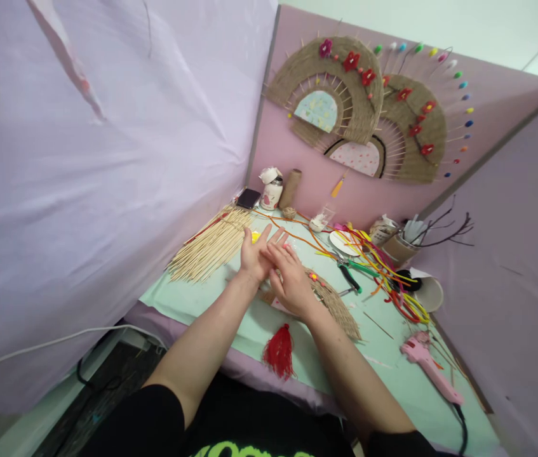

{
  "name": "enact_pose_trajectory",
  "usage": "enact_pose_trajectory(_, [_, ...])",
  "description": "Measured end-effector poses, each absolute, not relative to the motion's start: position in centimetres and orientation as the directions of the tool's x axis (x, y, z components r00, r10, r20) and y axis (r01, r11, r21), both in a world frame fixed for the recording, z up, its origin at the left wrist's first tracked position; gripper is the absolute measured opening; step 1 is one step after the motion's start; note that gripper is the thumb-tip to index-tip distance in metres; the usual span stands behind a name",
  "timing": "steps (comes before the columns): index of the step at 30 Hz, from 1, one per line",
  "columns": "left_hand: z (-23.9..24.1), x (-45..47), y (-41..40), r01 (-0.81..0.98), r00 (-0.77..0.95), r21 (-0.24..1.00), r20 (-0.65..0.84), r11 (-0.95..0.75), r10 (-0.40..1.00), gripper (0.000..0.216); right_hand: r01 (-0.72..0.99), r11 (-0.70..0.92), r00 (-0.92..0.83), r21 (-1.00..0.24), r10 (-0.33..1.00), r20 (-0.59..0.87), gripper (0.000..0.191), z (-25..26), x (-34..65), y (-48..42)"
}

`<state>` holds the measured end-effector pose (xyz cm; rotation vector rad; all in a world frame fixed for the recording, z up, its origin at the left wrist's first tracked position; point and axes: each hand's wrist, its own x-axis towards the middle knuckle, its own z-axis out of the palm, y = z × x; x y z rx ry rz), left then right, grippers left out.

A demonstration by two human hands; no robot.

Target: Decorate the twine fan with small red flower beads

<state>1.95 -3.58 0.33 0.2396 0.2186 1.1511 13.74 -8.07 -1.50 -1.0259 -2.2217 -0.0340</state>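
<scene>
My left hand is held palm up above the mint-green table, fingers stretched out and apart. My right hand lies across it, palm down, its fingers touching the left palm and spread flat. Neither hand holds anything that I can see. Under and just right of the hands lies a woven jute fan piece with small coloured beads. A red tassel lies on the table's near edge, below the hands. A bundle of thin bamboo sticks is fanned out to the left of my left hand.
A pink glue gun lies at the right front. Coloured pipe cleaners, green-handled pliers, a twine spool, a cup of twigs and a phone crowd the back. Two finished jute fans hang on the pink wall.
</scene>
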Motion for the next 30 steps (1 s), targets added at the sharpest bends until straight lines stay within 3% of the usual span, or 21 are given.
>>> enact_pose_trajectory(5, [0.1,2.1,-3.5,-0.877,0.406,0.277,-0.009,0.393,0.914,0.067,0.713,0.631,-0.338,-0.307,0.692,0.637,0.055,-1.7,13.8,-7.6])
enact_pose_trajectory(10, [0.1,1.9,-3.5,-0.883,0.410,0.255,0.006,0.395,0.912,0.066,0.651,0.711,-0.439,-0.267,0.639,0.631,0.053,-1.9,13.6,-7.6])
enact_pose_trajectory(15, [0.1,1.7,-3.4,-0.898,0.385,0.237,0.016,0.370,0.923,0.067,0.675,0.648,-0.313,-0.353,0.685,0.658,0.052,-1.8,13.8,-7.1])
enact_pose_trajectory(20, [0.5,1.7,-3.5,-0.885,0.393,0.260,-0.026,0.385,0.919,0.069,0.614,0.706,-0.372,-0.353,0.653,0.659,0.047,-1.4,12.9,-6.7])
enact_pose_trajectory(26, [1.6,0.6,-3.3,-0.889,0.311,0.330,-0.074,0.317,0.948,0.065,0.569,0.646,-0.224,-0.509,0.717,0.660,0.026,-0.7,11.8,-4.7])
enact_pose_trajectory(30, [1.2,-0.2,-2.5,-0.930,0.153,0.327,-0.071,0.168,0.986,0.058,0.444,0.610,-0.064,-0.657,0.752,0.656,0.030,-0.3,11.8,-3.9])
